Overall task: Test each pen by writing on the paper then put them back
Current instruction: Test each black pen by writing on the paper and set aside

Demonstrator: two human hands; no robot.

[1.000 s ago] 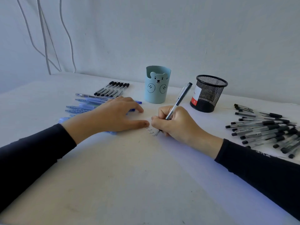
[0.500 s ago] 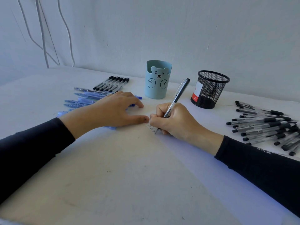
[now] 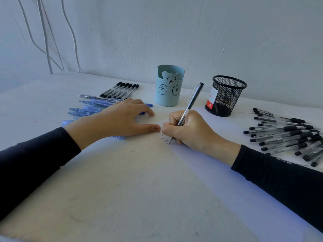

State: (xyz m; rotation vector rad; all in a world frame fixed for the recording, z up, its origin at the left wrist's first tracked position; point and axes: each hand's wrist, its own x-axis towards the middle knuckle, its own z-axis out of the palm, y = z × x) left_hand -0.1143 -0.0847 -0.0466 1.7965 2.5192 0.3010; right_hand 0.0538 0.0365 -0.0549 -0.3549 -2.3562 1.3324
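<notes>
A pale worktop (image 3: 122, 198) against a white wall carries a pen-testing session: a white sheet of paper (image 3: 209, 172) lies across its right half, with a loose heap of clear-barrelled black pens (image 3: 286, 135) well out to the right. A spread of blue pens (image 3: 90, 109) lies on the left, and a neat row of black-capped pens (image 3: 120, 90) sits behind them. At the back stand a black mesh pen cup (image 3: 227, 96) and a pale blue bear-faced pen holder (image 3: 169, 86), neither showing any pens inside. The person's left hand (image 3: 118, 121) lies flat, fingers spread, pinning the paper's near corner and partly covering the blue pens. The right hand (image 3: 190, 130) is curled tight around a black pen (image 3: 192, 100), gripped low on the barrel, its top end tilted up and away and its tip down on the sheet beside a short column of handwritten "Test" lines (image 3: 163, 137). The pen looks light, rigid and smooth-sided, so a low pinch probably suits writing and a mid-barrel pinch suits returning it. The thin sheet would likely slide unless held.
</notes>
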